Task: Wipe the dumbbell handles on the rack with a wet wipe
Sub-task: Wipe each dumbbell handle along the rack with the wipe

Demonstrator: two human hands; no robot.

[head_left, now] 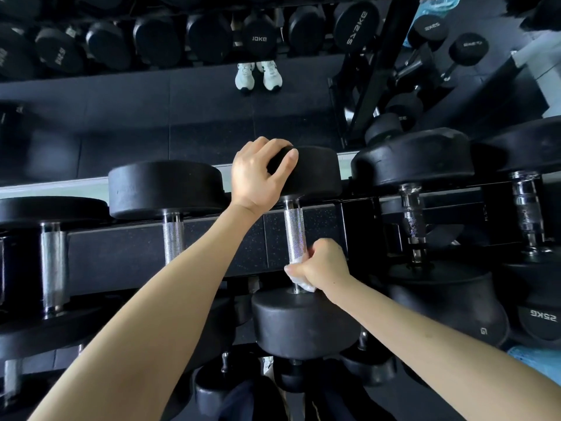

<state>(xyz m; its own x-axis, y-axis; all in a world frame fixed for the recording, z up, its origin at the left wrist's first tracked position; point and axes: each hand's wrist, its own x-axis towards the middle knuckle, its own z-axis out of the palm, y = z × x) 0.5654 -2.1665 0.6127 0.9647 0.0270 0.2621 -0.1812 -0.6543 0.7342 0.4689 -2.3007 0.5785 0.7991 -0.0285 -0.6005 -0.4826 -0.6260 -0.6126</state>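
Here, left hand [258, 174] atop dumbbell head [315, 174]; right hand [324, 265] round wipe [299, 282] and handle [294, 229]

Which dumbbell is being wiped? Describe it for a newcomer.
On the rack, take the upper row's middle dumbbell. It alone is touched: the left hand grips its far head, the right hand holds a white wet wipe round its handle.

Arms extended, left hand [258, 177] gripping farther out, right hand [323, 265] clenched nearer.
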